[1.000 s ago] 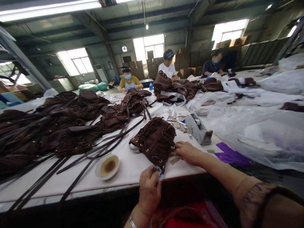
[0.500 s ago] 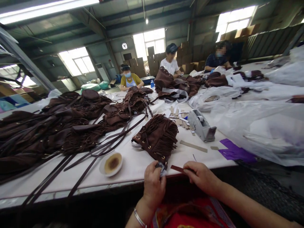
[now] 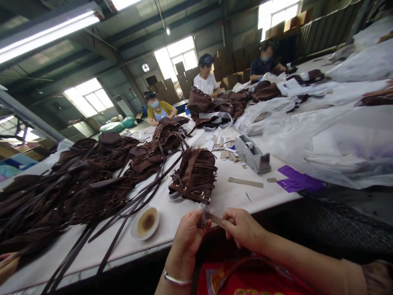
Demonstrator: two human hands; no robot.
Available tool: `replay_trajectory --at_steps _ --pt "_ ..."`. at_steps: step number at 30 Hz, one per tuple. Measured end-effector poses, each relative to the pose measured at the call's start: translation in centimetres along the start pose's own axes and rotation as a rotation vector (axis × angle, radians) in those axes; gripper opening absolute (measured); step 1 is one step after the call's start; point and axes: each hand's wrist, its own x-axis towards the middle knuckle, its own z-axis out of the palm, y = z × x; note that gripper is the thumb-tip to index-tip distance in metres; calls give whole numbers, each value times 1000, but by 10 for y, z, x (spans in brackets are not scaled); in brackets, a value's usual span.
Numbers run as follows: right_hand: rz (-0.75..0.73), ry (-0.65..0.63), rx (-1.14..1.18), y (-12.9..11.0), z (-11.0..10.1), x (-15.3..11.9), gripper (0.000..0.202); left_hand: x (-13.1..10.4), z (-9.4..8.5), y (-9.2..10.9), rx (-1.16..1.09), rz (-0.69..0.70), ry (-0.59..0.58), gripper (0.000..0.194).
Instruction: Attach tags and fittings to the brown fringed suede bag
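My left hand (image 3: 188, 232) is closed on crumpled clear plastic (image 3: 203, 208) at the near end of a dark brown fringed bag (image 3: 195, 174). What lies inside the plastic is hidden. The bag rests on the white-covered table, its fringe and gold eyelets showing. Between the fingers of my right hand (image 3: 245, 229) is a thin flat brown strip (image 3: 215, 220). Its far end meets the plastic near my left fingertips; I cannot tell whether it is tucked in. Left of my hands stands a small white bowl (image 3: 159, 225) with a brown residue inside.
Piled brown bags (image 3: 92, 180) with long straps cover the table's left side. A grey tape dispenser (image 3: 253, 155), card strips (image 3: 245, 182) and purple material (image 3: 299, 179) lie to the right, beside plastic sheeting (image 3: 344, 143). Several people work nearby; a hand (image 3: 8, 264) shows at the left edge.
My right hand has brought the brown strip leftward to the plastic in my left hand. The bag has turned slightly. The head view has shifted and tilted.
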Motion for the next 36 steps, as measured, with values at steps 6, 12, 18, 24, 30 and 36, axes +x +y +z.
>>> replay_trajectory --at_steps 6,12,18,24,30,36 --pt "4 -22 46 -3 8 6 20 -2 -1 -1 31 44 -25 35" --pt "-1 -35 87 2 9 7 31 -3 1 -9 150 104 -6 44" --pt "-102 -39 148 6 10 16 41 -4 6 -16 209 205 20 47" --pt "-79 -47 206 10 19 33 46 -4 5 -24 278 294 79 44" --pt "-42 -37 268 12 28 41 44 -4 0 -26 344 281 86 36" --pt "30 -128 62 16 21 26 47 -4 -6 -22 363 248 84 28"
